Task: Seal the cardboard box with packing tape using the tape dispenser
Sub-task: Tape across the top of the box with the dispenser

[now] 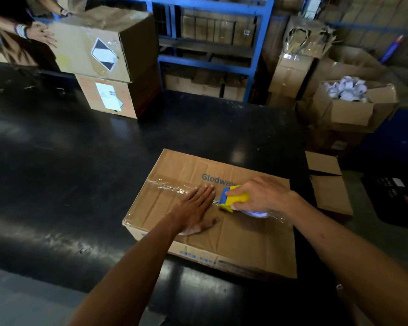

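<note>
Setting: dark, glossy table [57,142] in a stockroom; blue racking [257,55] with cartons behind it.
Right hand [259,195]: closed around the yellow handle of the dispenser [236,198], wrist above it. Blue front edge presses on the box top at the centre seam; the roll sits under the palm, mostly hidden.
Reason for grip: judged to keep the blade end low, so tape lies flat as it is drawn toward the near-right edge.
Left hand [196,208]: holds nothing; flat, fingers spread, palm down on the box just left of the dispenser, fingertips touching the laid tape.
Reason for placement: likely pins the flaps shut and stops the box sliding against the pull.
Box [233,238]: closed, lying flat near the table's front-right part, blue lettering on top.
Tape [170,185]: clear, wrinkled strip along the seam from the far-left edge up to the dispenser; more film glints toward the right edge.
Progress: judged mid-seam; cut not yet made.
Risk: wrinkles may leave gaps; a smoothing pass seems needed.
Surroundings: two stacked cartons [104,67] at far left, another person's hand [41,34] resting on the upper one; open carton of white items [346,104] at right; flattened cardboard [327,182] beside the table.
</note>
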{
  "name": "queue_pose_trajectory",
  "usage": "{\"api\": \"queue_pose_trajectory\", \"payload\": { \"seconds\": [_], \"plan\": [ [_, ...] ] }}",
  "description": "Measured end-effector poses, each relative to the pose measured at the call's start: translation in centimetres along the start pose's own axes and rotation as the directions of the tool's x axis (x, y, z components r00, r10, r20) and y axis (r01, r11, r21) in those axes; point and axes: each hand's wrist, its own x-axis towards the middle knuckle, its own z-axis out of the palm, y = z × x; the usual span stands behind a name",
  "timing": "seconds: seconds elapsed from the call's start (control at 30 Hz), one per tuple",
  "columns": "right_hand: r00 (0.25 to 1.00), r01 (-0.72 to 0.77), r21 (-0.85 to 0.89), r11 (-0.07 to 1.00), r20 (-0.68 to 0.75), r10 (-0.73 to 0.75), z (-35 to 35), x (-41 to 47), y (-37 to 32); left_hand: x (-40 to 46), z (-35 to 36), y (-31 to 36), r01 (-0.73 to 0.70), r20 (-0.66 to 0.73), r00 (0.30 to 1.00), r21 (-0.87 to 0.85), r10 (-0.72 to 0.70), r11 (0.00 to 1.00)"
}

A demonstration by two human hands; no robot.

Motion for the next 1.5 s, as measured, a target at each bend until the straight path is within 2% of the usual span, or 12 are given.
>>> {"api": "queue_pose_trajectory", "payload": {
  "seconds": [0.13, 0.2, 0.3, 0.37, 0.47, 0.7, 0.93, 1.13, 1.23, 1.3, 1.4, 1.5],
  "plan": [
    [0.997, 0.033, -0.002, 0.999, 0.074, -0.033, 0.2, -3.3, 4.4, -0.1, -0.2, 0.3, -0.004, 0.020, 1.000, 0.026, 0.003, 1.000],
    [0.998, 0.034, 0.008, 0.999, 0.045, -0.034, 0.7, -4.3, 5.6, 0.1, -0.6, 0.4, 0.003, 0.036, 0.999, 0.026, -0.004, 1.000],
    [0.999, 0.038, -0.016, 0.999, 0.013, -0.038, 1.0, -3.7, 5.5, 0.4, -0.9, 1.5, 0.087, 0.074, 0.993, 0.024, -0.088, 0.996],
    [0.999, 0.035, -0.016, 0.999, 0.025, -0.035, 0.8, -3.2, 5.6, 1.1, -0.9, 3.6, 0.118, 0.049, 0.992, -0.003, -0.118, 0.993],
    [0.999, 0.046, -0.019, 0.999, 0.015, -0.046, 1.0, -2.8, 6.2, 2.6, -0.1, 6.8, 0.066, -0.002, 0.998, -0.040, -0.066, 0.997],
    [0.995, 0.066, -0.027, 0.997, -0.078, -0.068, 2.5, -3.5, 6.6, 3.1, 0.3, 7.2, 0.049, 0.051, 0.998, -0.030, -0.047, 0.998],
    [0.996, 0.066, -0.004, 0.998, -0.059, -0.066, 1.7, -5.1, 6.7, 2.9, 0.5, 7.0, 0.052, 0.032, 0.998, -0.050, -0.051, 0.997],
    [0.998, -0.016, 0.037, 0.999, 0.059, 0.014, 1.7, -10.5, 12.7, 2.8, 0.0, 7.0, 0.032, 0.041, 0.999, -0.085, -0.028, 0.996],
    [0.999, -0.039, 0.066, 0.997, 0.032, 0.037, 2.8, -11.1, 13.6, 3.1, -0.3, 7.6, 0.057, 0.065, 0.997, -0.075, -0.052, 0.996],
    [0.999, -0.037, 0.060, 0.998, 0.002, 0.037, 3.0, -10.8, 13.7, 3.7, -0.6, 9.2, 0.092, 0.043, 0.995, -0.085, -0.088, 0.992],
    [1.000, -0.026, 0.032, 0.999, 0.013, 0.025, 2.7, -10.6, 13.9, 5.6, -0.6, 14.0, 0.036, 0.003, 0.999, -0.133, -0.036, 0.990],
    [0.999, -0.032, 0.020, 0.999, 0.018, 0.031, 2.5, -10.6, 13.6, 7.2, -0.3, 17.7, 0.041, 0.039, 0.999, -0.164, -0.035, 0.986]
  ]
}}
